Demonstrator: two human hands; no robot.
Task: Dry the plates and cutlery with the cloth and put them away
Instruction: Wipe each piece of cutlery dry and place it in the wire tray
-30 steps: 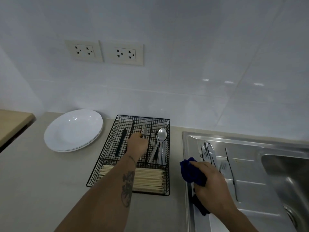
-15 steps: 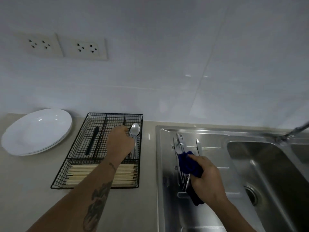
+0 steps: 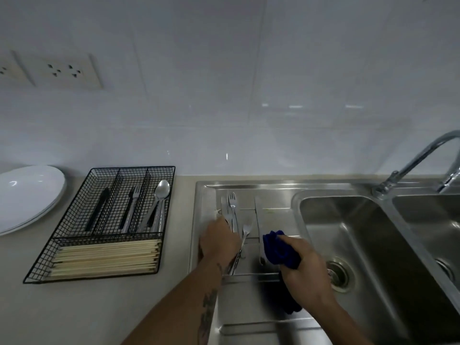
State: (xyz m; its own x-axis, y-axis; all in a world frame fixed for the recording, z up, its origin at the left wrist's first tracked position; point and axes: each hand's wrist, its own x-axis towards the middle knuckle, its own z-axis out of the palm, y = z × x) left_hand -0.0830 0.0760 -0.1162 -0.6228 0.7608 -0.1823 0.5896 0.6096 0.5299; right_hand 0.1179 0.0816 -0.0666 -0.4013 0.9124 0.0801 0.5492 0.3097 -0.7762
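Several wet forks and knives (image 3: 232, 207) lie on the steel drainboard (image 3: 273, 192) left of the sink. My left hand (image 3: 219, 242) is down on the left group of this cutlery, its fingers hidden beneath it. One fork (image 3: 246, 230) lies slanted right beside that hand. My right hand (image 3: 306, 275) grips a bunched blue cloth (image 3: 278, 247) just right of the cutlery, over the drainboard. On the counter to the left, a black wire cutlery tray (image 3: 134, 168) holds a black-handled knife (image 3: 99, 207), forks (image 3: 132, 205), spoons (image 3: 159, 202) and chopsticks (image 3: 107, 257). White plates (image 3: 27, 195) are stacked at the far left.
A double steel sink basin (image 3: 361, 245) with a drain and a curved tap (image 3: 410, 165) fills the right side. The tiled wall behind carries power sockets (image 3: 62, 70). Beige counter (image 3: 99, 307) runs in front of the tray.
My left hand left the tray's fork compartment and crossed right onto the cutlery on the drainboard. My right hand with the cloth shifted right of the cutlery. The view swung right.
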